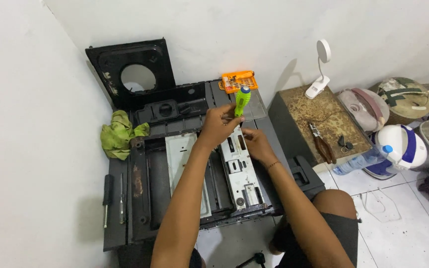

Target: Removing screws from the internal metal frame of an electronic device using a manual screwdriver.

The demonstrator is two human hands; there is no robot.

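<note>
Nearest the camera, the person's two bare forearms reach over an opened dark grey machine casing [140, 208] that lies flat on the floor. Inside the casing, a long pale metal bracket plate [240, 171] with slots and holes runs away from the viewer, right of a flat silvery sheet panel [179, 159]. The right hand [255, 144] rests on the far part of this bracket, fingers curled down against the metal; whether it pinches anything small cannot be told. Just beyond and left of it, the left hand [219, 123] is closed around the shaft of a screwdriver with a lime-green handle and blue cap [242, 100], held upright with its tip hidden behind the fingers, over the bracket's far end. On the casing's left ledge lie two slim dark hand tools [113, 198]. Further back on the left sits a crumpled yellow-green rag [119, 134]. Beyond the screwdriver an orange bit-set box [239, 81] rests on the casing's far edge. Behind the rag, a black panel with a round hole [132, 69] leans against the white wall.
</note>
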